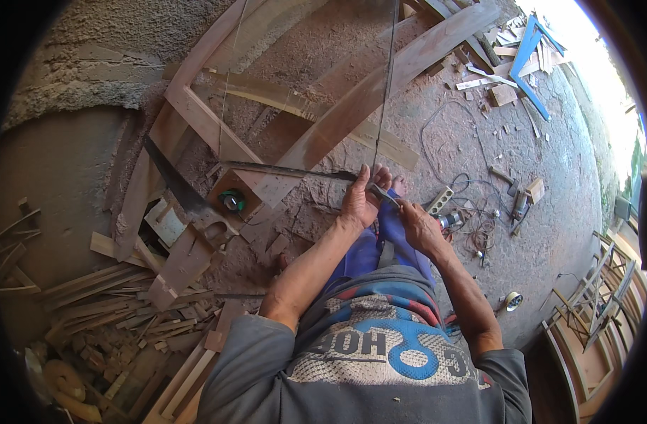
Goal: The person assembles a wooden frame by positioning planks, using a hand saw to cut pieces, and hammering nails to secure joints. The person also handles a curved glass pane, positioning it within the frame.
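Note:
My left hand (362,200) is curled at the near end of a long, thin dark bar (288,170), thumb against it. A thin dark line (387,85), perhaps a cord or wire, runs from the far side down to these fingers. My right hand (421,226) grips a metal hand tool that looks like pliers (385,195). Its jaws point at the left hand's fingers, where the bar and line meet; the exact contact is too small to tell. Both hands are in front of my lap, over blue trousers (394,237).
Long wooden boards (380,99) lie ahead. A handsaw (173,177) and a green-and-black round object (231,201) are left, above piled wood offcuts (136,304). Rightward are a hammer (503,175), a power tool (521,206), tangled cables (472,226) and a blue frame (525,53).

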The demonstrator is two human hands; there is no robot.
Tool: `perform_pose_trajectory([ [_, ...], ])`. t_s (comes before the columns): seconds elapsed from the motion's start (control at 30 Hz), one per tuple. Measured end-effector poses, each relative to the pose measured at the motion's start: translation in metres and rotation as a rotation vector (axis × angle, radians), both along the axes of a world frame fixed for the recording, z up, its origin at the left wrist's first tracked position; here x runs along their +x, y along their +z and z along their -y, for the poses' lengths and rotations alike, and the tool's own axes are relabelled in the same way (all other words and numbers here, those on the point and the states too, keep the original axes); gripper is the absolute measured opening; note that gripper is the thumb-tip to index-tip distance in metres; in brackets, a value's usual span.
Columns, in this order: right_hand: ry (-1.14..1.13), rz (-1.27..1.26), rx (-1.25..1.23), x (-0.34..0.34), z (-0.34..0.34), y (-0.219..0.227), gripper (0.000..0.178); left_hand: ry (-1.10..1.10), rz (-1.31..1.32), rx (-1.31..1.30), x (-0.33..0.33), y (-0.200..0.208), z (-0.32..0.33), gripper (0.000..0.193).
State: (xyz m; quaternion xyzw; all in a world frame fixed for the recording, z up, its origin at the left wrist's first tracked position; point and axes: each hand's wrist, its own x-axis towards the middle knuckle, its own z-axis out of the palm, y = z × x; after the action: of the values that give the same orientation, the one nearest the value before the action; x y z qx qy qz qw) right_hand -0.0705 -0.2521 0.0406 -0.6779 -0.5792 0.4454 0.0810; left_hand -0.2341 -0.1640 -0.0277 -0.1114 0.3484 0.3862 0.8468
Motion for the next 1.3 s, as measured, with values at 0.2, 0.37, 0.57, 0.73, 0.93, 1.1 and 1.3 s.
perform_pose_trajectory([
  [0.2,-0.028,0.019,0.016,-0.005,0.006,-0.003,0.030,0.001,-0.008,0.012,0.001,0.002,0.000,0.041],
  [0.37,-0.192,-0.092,0.050,-0.034,0.028,-0.011,0.030,-0.047,-0.049,0.021,-0.003,0.004,-0.002,0.045],
  [0.57,-0.281,-0.073,-0.008,-0.057,0.034,-0.018,0.034,-0.112,-0.057,0.029,-0.008,0.004,-0.004,0.046],
  [0.73,-0.337,-0.117,-0.017,-0.070,0.035,-0.019,0.036,-0.136,-0.047,0.018,-0.011,0.003,-0.005,0.044],
  [0.93,-0.371,-0.145,0.028,-0.080,0.038,-0.023,0.034,-0.156,-0.057,0.016,-0.012,0.004,-0.007,0.043],
  [1.1,-0.409,-0.166,0.091,-0.084,0.041,-0.029,0.030,-0.162,-0.054,0.025,-0.012,0.004,-0.007,0.041],
  [1.3,-0.453,-0.148,0.071,-0.086,0.048,-0.029,0.027,-0.146,-0.025,0.010,-0.011,0.006,-0.007,0.043],
])
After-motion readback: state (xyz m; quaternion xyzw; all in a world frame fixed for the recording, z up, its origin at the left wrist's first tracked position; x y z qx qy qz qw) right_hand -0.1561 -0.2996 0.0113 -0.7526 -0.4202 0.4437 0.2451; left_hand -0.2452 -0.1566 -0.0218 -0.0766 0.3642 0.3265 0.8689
